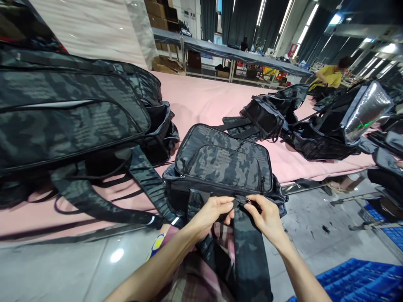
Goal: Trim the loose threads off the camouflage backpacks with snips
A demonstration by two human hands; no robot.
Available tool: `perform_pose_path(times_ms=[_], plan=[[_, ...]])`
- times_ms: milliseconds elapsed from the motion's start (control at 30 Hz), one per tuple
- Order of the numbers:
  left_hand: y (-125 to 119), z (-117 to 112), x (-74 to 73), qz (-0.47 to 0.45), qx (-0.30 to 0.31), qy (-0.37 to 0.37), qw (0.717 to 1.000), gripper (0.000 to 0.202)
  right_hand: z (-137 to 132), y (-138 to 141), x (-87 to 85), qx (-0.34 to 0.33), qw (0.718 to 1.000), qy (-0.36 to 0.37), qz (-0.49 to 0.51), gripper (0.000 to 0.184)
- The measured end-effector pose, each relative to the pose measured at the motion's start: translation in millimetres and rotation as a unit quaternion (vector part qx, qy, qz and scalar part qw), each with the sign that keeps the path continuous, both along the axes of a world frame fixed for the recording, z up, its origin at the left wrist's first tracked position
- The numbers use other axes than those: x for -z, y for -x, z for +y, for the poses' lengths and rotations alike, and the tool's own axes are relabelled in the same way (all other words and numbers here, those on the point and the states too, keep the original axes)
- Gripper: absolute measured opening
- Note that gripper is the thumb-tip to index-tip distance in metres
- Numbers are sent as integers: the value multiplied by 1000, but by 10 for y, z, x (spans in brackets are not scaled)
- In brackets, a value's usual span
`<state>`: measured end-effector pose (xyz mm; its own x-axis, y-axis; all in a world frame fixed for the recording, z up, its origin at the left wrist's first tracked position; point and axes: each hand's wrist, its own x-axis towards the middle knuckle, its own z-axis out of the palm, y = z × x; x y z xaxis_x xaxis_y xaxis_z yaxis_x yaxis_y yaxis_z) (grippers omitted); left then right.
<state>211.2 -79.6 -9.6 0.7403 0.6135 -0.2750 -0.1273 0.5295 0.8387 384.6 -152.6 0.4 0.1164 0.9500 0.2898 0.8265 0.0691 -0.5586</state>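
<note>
A dark camouflage backpack (225, 161) lies on the front edge of the pink table (208, 98), its straps hanging down toward me. My left hand (212, 212) pinches the backpack's lower edge where a strap (250, 251) joins. My right hand (266, 216) is closed beside it, fingers pinched on a small dark part of the same edge, perhaps a zipper pull. The two hands almost touch.
A stack of larger camouflage bags (69, 109) fills the table's left. More dark bags (267, 115) and one with silver lining (365, 109) lie to the right. A person in a yellow shirt (329, 75) sits far right. Blue crates (362, 281) stand on the floor.
</note>
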Motion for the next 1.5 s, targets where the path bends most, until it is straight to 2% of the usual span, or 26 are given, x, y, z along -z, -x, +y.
perform_pose_path(times_ms=[133,333,467,567,767,967,1067,1133,1167,1233,1333,1367,1433,1500], plan=[[-11,-24,18,11,8,-2,1000,23,12,-3,1,5,999,-25,-31,17],[-11,-19,1,21,15,-9,1000,25,-13,-10,-11,-4,1000,-28,-15,17],[21,-17,3,47,27,31,998,34,-2,-14,-7,-9,999,-28,-43,17],[70,-15,31,76,43,74,993,36,-21,-39,-20,10,999,-30,-16,18],[54,-38,58,38,-69,131,988,29,-110,-9,-62,-4,1000,-14,-22,20],[-69,-80,116,-9,-88,132,987,26,-80,110,-44,-16,998,-10,-67,18],[-46,-114,158,4,-76,95,993,22,-69,83,-18,-11,1000,9,-23,17],[25,-129,152,65,-73,-19,995,18,-56,-27,3,-6,998,32,57,17],[72,-127,131,103,-75,-99,987,18,-36,-112,10,7,994,33,102,18],[172,-86,49,159,-76,-258,950,17,61,-321,5,57,984,6,168,22],[281,104,-127,194,-104,-417,882,14,396,-607,-80,117,978,-24,173,38],[306,200,-176,212,-133,-461,851,16,557,-662,-129,122,981,-15,152,45],[361,418,-225,279,-229,-532,766,22,922,-688,-241,135,988,12,69,44],[458,633,-192,363,-325,-540,686,36,1292,-611,-343,146,986,67,-34,44]])
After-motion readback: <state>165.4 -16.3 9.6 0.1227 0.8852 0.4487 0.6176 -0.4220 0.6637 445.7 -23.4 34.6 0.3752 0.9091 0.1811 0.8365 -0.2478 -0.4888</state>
